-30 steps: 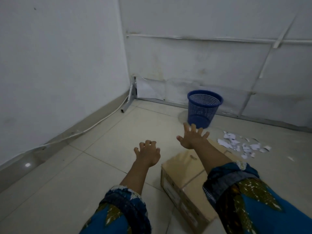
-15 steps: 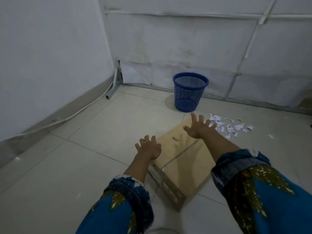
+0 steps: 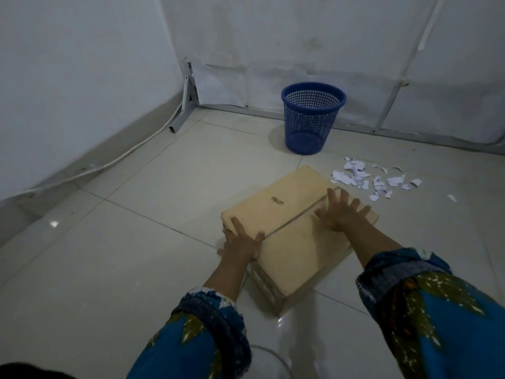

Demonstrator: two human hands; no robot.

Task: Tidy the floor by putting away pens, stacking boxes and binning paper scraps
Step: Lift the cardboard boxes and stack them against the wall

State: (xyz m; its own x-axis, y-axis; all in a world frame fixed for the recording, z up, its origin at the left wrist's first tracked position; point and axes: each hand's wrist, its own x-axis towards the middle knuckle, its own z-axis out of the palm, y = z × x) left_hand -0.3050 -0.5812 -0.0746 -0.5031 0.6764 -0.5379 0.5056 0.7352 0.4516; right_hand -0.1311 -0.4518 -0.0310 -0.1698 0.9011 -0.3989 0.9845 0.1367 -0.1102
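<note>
A closed cardboard box (image 3: pixel 276 214) lies flat on the tiled floor. My left hand (image 3: pixel 241 240) rests with fingers spread on the box's near left corner. My right hand (image 3: pixel 340 213) lies flat and spread on the box's top, towards its right side. Neither hand grips anything. A blue mesh bin (image 3: pixel 311 116) stands upright beyond the box, close to the back wall. A heap of white paper scraps (image 3: pixel 374 180) is scattered on the floor to the right of the box's far end. No pens are in view.
White walls meet in a corner at the back left, with a metal bracket (image 3: pixel 185 105) leaning there. A white cable (image 3: pixel 109 162) runs along the left skirting. A clear curved rim (image 3: pixel 270 354) shows at the bottom edge between my sleeves.
Both hands have dropped from the air onto the box top. The view has tilted down, so the whole box now shows.
</note>
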